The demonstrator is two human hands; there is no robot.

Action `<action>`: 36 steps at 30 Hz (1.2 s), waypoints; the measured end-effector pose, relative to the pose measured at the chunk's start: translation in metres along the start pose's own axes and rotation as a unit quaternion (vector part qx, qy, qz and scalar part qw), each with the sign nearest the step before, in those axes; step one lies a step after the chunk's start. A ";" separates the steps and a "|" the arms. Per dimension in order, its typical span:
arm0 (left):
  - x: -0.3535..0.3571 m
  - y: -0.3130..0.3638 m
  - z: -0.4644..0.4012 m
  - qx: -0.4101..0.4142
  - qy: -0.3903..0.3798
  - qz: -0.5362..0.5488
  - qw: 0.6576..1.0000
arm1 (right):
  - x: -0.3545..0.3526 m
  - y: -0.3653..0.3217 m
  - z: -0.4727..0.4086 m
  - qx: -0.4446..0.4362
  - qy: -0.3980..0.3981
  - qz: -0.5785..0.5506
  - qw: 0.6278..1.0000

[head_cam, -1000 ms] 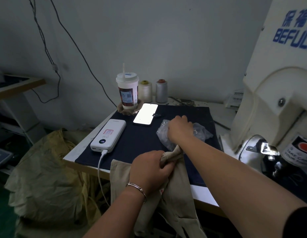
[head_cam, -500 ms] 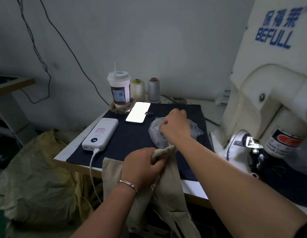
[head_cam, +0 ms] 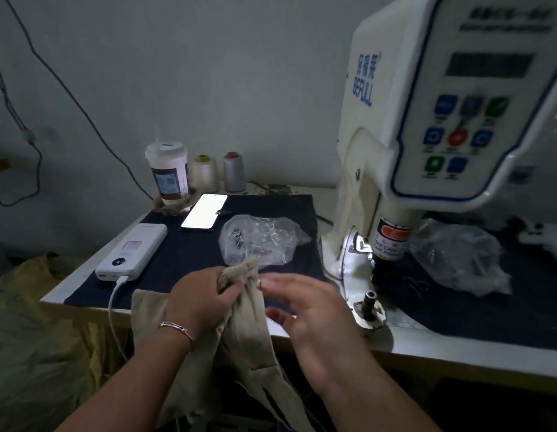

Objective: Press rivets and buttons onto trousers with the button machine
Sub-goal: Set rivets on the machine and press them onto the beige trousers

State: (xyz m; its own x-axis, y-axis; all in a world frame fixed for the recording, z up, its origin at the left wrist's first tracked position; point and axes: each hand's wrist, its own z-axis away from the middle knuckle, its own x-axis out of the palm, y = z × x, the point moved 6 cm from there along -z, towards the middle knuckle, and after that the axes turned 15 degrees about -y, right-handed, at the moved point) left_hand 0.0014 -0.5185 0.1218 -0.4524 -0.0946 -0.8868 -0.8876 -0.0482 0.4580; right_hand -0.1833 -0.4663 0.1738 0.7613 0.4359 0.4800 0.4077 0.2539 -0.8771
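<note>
Trousers [head_cam: 239, 310] bunched in my left hand [head_cam: 205, 302], gripped tight at the surface [head_cam: 458, 344] edge; right hand [head_cam: 305, 310] loose-fingered just beside them, blurred.

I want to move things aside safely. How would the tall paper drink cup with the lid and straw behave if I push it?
The tall paper drink cup with lid and straw is narrow for its height, so it would probably tip rather than slide. It stands on a crumpled brown scrap, likely an uneven base. How full it is cannot be seen.
</note>
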 end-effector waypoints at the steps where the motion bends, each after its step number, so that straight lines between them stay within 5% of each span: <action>1: 0.000 -0.001 -0.001 -0.007 -0.001 -0.004 1.000 | -0.009 0.000 0.022 -0.003 0.000 -0.004 1.000; 5: 0.003 -0.004 -0.003 -0.023 -0.012 -0.006 1.000 | -0.080 -0.028 0.092 -0.077 0.111 0.101 0.986; 8: 0.004 -0.004 -0.002 -0.041 -0.026 -0.008 0.999 | -0.159 -0.075 0.115 -0.117 0.252 0.325 0.904; 11: 0.004 0.012 0.003 -0.030 -0.034 0.004 0.999 | -0.221 -0.108 0.100 -0.059 0.273 0.490 0.826; 17: 0.014 0.039 0.005 -0.020 -0.049 0.004 0.999 | -0.263 -0.090 0.042 0.123 0.177 0.523 0.825; 22: 0.019 0.031 0.000 -0.049 -0.049 0.006 0.998 | -0.274 -0.083 0.024 0.212 0.167 0.556 0.786; 26: 0.019 0.032 0.003 -0.054 -0.055 0.013 0.997 | -0.271 -0.085 0.024 0.201 0.176 0.577 0.772; 31: 0.019 0.032 0.002 -0.057 -0.042 0.013 0.997 | -0.275 -0.086 0.037 0.113 0.160 0.552 0.810; 36: 0.019 0.032 0.004 -0.046 -0.039 0.016 0.998 | -0.276 -0.078 0.044 0.068 0.144 0.573 0.804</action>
State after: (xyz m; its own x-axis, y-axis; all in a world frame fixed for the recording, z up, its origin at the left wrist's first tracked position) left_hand -0.0365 -0.5184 0.1191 -0.4889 -0.0209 -0.8721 -0.8625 -0.1380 0.4868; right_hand -0.4469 -0.5686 0.1106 0.6906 0.2378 -0.6831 -0.6890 -0.0711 -0.7213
